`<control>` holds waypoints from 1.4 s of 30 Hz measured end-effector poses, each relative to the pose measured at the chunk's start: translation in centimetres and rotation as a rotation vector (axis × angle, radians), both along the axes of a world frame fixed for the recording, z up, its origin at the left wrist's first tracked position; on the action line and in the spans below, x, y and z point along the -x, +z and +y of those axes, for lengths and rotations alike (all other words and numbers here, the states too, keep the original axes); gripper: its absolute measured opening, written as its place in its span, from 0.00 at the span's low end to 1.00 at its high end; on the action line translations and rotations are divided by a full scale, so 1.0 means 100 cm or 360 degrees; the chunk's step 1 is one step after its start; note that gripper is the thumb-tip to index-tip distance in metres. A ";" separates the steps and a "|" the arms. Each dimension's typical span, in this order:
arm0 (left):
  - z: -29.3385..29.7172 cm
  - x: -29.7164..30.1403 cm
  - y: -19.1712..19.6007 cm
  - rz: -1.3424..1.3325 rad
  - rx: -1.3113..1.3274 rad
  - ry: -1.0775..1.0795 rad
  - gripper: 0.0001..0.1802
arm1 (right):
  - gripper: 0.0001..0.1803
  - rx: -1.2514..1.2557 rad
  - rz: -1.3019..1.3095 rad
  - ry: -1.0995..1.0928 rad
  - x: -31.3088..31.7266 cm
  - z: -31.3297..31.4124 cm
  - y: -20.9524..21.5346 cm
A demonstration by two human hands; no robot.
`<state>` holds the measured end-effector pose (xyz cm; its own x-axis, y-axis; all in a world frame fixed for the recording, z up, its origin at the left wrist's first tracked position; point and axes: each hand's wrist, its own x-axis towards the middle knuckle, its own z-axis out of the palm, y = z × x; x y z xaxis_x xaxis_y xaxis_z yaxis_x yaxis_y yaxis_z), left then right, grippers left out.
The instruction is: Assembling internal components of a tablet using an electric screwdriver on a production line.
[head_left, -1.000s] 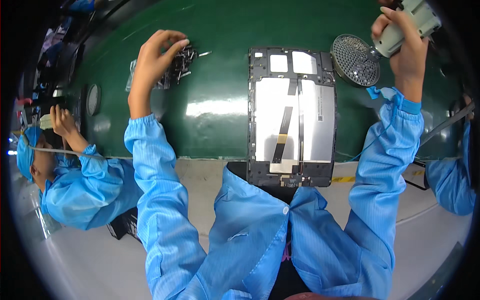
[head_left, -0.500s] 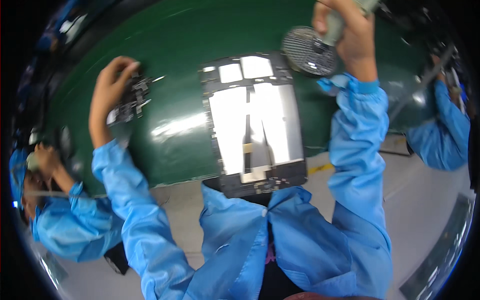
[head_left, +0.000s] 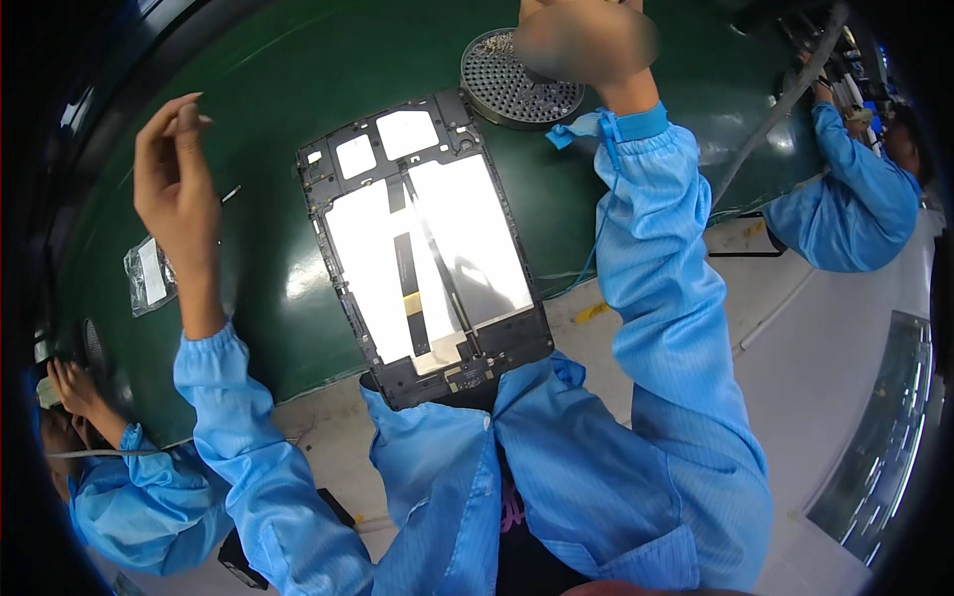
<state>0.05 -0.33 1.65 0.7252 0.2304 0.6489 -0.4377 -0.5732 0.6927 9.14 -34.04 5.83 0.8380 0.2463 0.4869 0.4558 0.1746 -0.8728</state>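
My left hand [head_left: 181, 194] is raised over the green bench, thumb and forefinger tips nearly together; what lies between them I cannot make out. At the top edge, my right hand [head_left: 586, 45] is partly smeared and cut off. It is closed around a pale-handled screwdriver that the earlier frame shows better; now the hand mostly hides it. Under that hand sits a round perforated screw tray [head_left: 497, 84] with small metal screws. Between my hands, an opened tablet body [head_left: 522, 343] with a black frame and shiny silver panels lies tilted, overhanging the bench's near edge.
A clear plastic bag [head_left: 139, 283] with a white label lies beside my left wrist. The green bench [head_left: 263, 328] ends just before my lap. Co-workers in blue sleeves sit at left [head_left: 149, 507] and right [head_left: 845, 223]. A grey cable [head_left: 775, 119] runs at the right.
The view has shifted, so the tablet appears further left and more tilted. The dark small parts by my left hand are now out of sight. My right hand stays at the screw tray, now hiding the screwdriver.
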 end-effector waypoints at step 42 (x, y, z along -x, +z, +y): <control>-0.011 0.011 -0.021 0.0986 0.0280 -0.0640 0.16 | 0.16 -0.0171 0.0197 0.0146 0.008 0.007 -0.015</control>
